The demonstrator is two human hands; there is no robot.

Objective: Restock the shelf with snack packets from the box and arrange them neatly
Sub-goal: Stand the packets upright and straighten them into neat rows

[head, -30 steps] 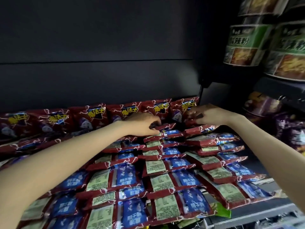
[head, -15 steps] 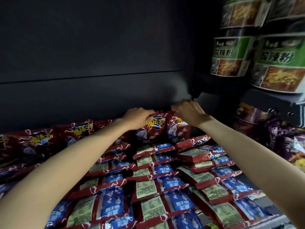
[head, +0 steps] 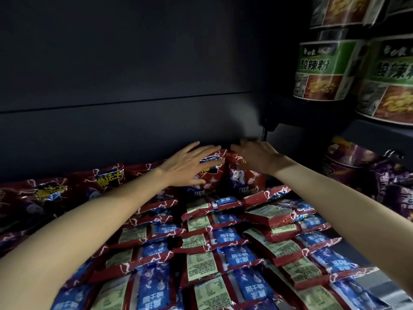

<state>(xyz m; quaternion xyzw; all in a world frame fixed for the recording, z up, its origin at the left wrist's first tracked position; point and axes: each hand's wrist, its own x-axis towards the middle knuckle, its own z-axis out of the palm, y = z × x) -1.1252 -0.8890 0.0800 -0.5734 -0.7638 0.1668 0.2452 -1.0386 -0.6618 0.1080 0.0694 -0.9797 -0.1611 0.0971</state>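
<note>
Two upright red snack packets (head: 228, 175) stood side by side at the back of the shelf (head: 380, 294), directly beneath both grips, the left hand (head: 190, 165) flat-fingered on the left packet and the right hand (head: 257, 156), likewise uncurled, nearer the right one.

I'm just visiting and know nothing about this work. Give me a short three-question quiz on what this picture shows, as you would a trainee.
1. True or false: the left hand lies with straight fingers on an upright red packet at the back of the shelf.
2. What stands on the higher shelf to the right? A) bottles B) green-labelled noodle cups C) tins
3. Fill in: the flat packets in front lie with their ___ side up.

Key
1. True; the right hand also rests open on the neighbouring upright packet.
2. B
3. Back; the pale printed panels face up.
</note>
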